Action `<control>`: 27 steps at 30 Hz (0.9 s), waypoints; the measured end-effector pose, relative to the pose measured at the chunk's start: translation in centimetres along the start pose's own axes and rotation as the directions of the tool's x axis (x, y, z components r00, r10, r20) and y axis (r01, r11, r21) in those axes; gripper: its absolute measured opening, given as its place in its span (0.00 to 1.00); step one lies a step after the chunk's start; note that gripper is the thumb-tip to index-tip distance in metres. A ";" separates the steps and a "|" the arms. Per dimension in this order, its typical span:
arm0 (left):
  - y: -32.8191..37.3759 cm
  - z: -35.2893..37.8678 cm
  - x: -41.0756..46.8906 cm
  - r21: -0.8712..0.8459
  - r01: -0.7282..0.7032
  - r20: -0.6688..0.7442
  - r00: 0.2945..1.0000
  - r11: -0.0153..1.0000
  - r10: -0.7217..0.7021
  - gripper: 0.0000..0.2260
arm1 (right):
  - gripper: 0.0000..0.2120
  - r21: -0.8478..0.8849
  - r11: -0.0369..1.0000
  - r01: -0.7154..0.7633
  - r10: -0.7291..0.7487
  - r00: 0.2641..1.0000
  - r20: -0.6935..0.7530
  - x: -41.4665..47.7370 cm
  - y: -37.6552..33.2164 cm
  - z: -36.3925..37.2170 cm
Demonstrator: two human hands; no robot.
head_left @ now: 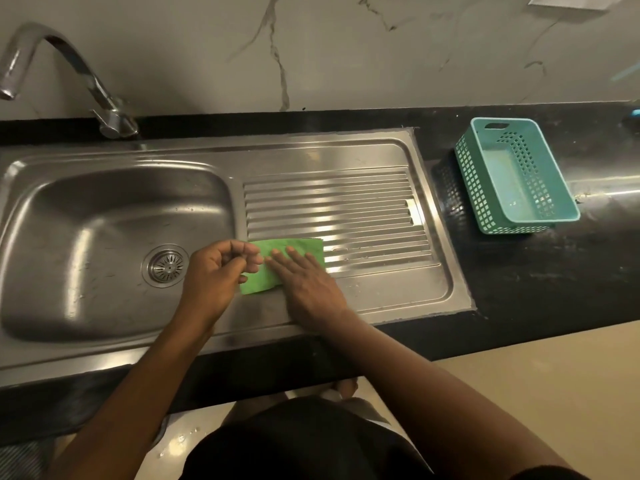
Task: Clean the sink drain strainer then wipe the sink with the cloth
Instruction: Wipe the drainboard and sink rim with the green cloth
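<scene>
Where right fingers (pixel 294 260) press, cloth (pixel 305 246) lies beneath.

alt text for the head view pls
A green cloth lies on the steel sink's ribbed drainboard, the right hand pressing flat on it, the left hand pinching its left edge. The drain strainer sits in the basin; a teal basket stands on the black counter.

Right hand (pixel 304 282) lies flat on green cloth (pixel 301 247) on sink drainboard (pixel 346 202); left hand (pixel 214 275) curled at cloth's left edge.
</scene>
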State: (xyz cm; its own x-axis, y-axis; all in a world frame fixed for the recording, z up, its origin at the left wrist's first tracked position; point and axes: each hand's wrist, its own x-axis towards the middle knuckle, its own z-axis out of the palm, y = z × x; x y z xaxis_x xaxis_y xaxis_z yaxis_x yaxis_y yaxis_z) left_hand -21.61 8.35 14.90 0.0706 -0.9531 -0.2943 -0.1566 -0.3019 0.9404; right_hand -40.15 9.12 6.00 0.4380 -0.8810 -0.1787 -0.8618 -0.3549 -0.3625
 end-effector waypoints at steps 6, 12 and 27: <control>-0.3 1.4 -0.5 0.032 0.015 0.009 1.000 0.999 -0.015 0.16 | 0.29 0.020 0.963 -0.270 0.270 0.951 -0.151 -6.6 9.4 -3.4; -0.3 2.0 -0.9 0.045 0.004 0.015 1.000 0.999 -0.004 0.16 | 0.25 0.046 0.864 -0.502 0.499 0.838 -0.222 -11.0 16.6 -5.3; 0.9 1.6 -1.3 0.004 -0.004 0.001 1.000 1.000 0.004 0.15 | 0.30 0.090 0.989 -0.120 0.123 0.992 -0.028 -0.5 -4.8 -0.5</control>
State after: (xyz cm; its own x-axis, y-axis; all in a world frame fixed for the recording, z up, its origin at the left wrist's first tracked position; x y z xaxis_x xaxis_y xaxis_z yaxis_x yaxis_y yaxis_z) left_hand -23.40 9.27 15.90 0.0690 -0.9545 -0.2902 -0.1612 -0.2978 0.9409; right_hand -36.40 11.09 8.27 0.3210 -0.9265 -0.1961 -0.8818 -0.2169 -0.4188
